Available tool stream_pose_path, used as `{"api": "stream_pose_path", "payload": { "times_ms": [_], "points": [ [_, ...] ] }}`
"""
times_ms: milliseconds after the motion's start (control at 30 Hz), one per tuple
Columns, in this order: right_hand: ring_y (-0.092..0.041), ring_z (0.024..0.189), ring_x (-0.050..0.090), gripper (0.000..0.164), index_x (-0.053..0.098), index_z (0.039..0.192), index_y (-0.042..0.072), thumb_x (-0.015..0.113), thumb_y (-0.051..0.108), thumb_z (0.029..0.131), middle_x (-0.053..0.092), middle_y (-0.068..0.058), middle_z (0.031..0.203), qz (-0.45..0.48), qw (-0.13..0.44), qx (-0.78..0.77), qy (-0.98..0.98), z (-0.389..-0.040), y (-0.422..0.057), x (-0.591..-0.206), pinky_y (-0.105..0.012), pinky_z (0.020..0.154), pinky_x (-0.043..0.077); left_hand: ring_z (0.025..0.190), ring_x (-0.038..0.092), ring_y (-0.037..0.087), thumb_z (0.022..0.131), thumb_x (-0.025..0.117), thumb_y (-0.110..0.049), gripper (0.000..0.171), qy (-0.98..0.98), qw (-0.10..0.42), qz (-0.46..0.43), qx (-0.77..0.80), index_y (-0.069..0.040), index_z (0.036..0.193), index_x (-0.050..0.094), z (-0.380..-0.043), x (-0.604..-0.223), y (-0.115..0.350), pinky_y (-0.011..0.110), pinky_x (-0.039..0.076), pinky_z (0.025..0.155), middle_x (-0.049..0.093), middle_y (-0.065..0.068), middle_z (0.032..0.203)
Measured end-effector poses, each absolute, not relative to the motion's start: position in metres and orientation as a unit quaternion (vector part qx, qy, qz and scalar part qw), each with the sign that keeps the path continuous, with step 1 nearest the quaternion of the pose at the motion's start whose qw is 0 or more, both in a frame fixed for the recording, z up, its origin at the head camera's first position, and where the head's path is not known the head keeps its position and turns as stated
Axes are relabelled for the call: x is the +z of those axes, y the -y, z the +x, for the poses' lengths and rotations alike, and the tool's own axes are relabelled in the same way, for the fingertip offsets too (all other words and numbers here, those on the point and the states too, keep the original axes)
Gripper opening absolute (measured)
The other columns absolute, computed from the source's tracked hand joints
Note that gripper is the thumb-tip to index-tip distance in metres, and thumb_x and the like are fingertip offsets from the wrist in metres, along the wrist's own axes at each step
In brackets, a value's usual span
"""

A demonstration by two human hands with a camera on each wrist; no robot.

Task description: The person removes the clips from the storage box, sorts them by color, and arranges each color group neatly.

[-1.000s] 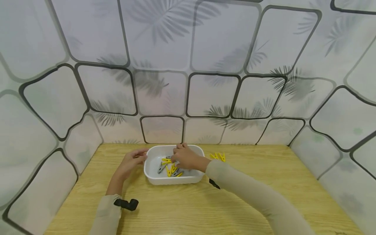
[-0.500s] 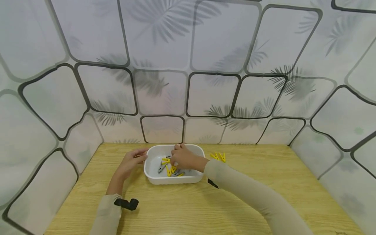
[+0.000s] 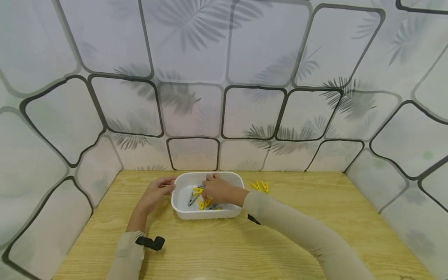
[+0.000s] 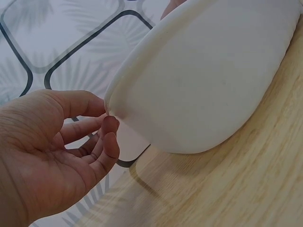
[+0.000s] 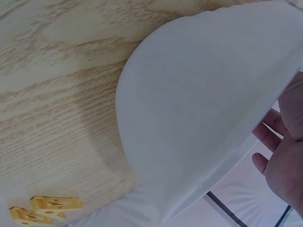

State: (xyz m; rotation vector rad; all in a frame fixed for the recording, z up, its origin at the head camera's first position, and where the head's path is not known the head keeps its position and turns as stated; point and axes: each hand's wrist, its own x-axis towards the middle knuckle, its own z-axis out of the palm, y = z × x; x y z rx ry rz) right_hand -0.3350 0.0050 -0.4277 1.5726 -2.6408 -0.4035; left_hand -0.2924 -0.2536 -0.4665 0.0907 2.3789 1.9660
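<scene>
1. Clothespins (image 3: pixel 200 203), some yellow and some gray, lie in a loose heap on the bottom of a white plastic tub (image 3: pixel 210 215). Many sit in its left half and near the middle.
2. The right hand (image 3: pixel 220 189) reaches down into the tub, right over the heap. Its fingers bend down, but the fingertips are hidden, so I cannot tell if they hold a clothespin. The hand covers part of the heap.
3. The left hand (image 3: pixel 157 191) is at the left end of the tub. Its thumb and fingers pinch the rim.
4. Two more yellow clothespins (image 3: pixel 265 187) lie side by side on the table, near the right end of the tub.
5. The tub sits flat on a light wooden table (image 3: pixel 210 249), close to the back edge.
6. Both arms have beige sleeves (image 3: pixel 297 225). A black band (image 3: pixel 150 244) goes around the left wrist.
7. Behind the table is a pale wall (image 3: pixel 189 105) with dark, rounded outlines and gray leaves.
</scene>
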Motion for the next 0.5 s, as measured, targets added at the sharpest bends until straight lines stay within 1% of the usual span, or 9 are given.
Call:
{"api": "stream_pose_path", "payload": {
  "times_ms": [233, 333, 500],
  "points": [
    [-0.012, 0.094, 0.044, 0.017, 0.08, 0.1, 0.037, 0.085, 0.038, 0.083, 0.068, 0.01, 0.107, 0.513, 0.012, -0.145, 0.846, -0.3341, 0.0011, -0.4306, -0.029, 0.082, 0.031, 0.093, 0.06, 0.003, 0.103, 0.061, -0.012, 0.047, -0.77, 0.024, 0.027, 0.637, 0.009, 0.144, 0.051, -0.2932, -0.4665, 0.2537, 0.024, 0.057, 0.083, 0.062, 0.015, 0.119],
    [-0.012, 0.096, 0.044, 0.018, 0.08, 0.101, 0.037, 0.084, 0.039, 0.083, 0.067, 0.01, 0.11, 0.512, 0.001, -0.155, 0.845, -0.3338, 0.0023, -0.431, -0.03, 0.084, 0.032, 0.094, 0.06, 0.004, 0.103, 0.061, -0.013, 0.048, -0.77, 0.025, 0.028, 0.637, 0.01, 0.144, 0.05, -0.2937, -0.4676, 0.254, 0.025, 0.057, 0.083, 0.062, 0.016, 0.12],
    [-0.012, 0.097, 0.044, 0.016, 0.08, 0.1, 0.036, 0.083, 0.04, 0.085, 0.067, 0.01, 0.111, 0.509, -0.009, -0.159, 0.846, -0.3333, 0.0032, -0.4307, -0.03, 0.086, 0.034, 0.094, 0.06, 0.005, 0.103, 0.06, -0.013, 0.048, -0.772, 0.027, 0.025, 0.634, 0.009, 0.144, 0.05, -0.2947, -0.4693, 0.2552, 0.025, 0.057, 0.083, 0.062, 0.015, 0.119]
  ]
}}
